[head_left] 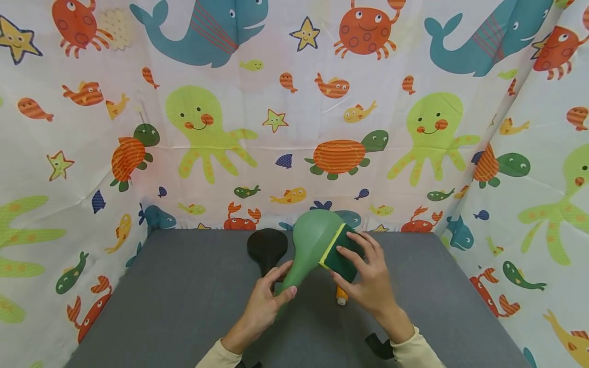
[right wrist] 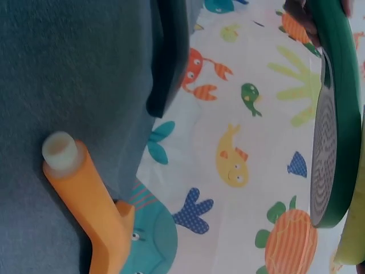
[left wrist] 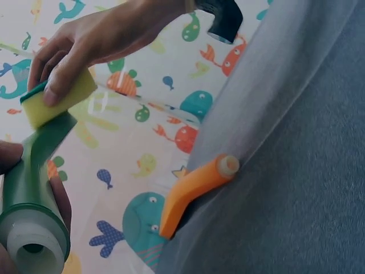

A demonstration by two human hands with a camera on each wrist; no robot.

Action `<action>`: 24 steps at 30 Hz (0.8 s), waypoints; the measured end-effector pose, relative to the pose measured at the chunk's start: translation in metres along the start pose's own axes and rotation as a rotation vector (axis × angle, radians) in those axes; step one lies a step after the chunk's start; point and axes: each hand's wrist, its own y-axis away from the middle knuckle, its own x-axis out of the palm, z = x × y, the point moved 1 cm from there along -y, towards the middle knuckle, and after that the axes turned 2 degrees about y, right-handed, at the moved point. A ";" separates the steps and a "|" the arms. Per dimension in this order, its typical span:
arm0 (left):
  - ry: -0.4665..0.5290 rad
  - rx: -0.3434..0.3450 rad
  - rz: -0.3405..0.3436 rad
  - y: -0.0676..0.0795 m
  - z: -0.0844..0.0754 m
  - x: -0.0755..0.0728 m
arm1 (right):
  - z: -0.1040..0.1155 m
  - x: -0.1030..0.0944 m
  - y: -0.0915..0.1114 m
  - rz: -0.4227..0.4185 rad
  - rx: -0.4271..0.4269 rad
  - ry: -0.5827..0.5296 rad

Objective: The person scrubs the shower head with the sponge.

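Note:
My left hand [head_left: 263, 305] grips the handle of a green shower head [head_left: 317, 235], which is held up over the table and tilted, its broad head away from me. The handle's white connector end [left wrist: 37, 245] shows in the left wrist view. The spray face [right wrist: 325, 154], with its ringed pattern, turns to the side in the right wrist view. In my right hand [head_left: 371, 276] is a sponge [head_left: 342, 258], gripped between thumb and fingers. Its yellow side [left wrist: 63, 105] lies against the shower head, and the dark green scouring side faces my fingers.
Behind the green one, a black shower head [head_left: 267, 248] lies on the grey table [head_left: 198, 286]. An orange shower head [left wrist: 197, 191] lies below the sponge, mostly hidden in the head view. A patterned curtain [head_left: 276, 138] closes off the back and sides.

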 end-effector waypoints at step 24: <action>0.263 -0.131 -0.091 -0.012 0.004 0.012 | 0.027 0.019 0.014 0.044 -0.117 -0.021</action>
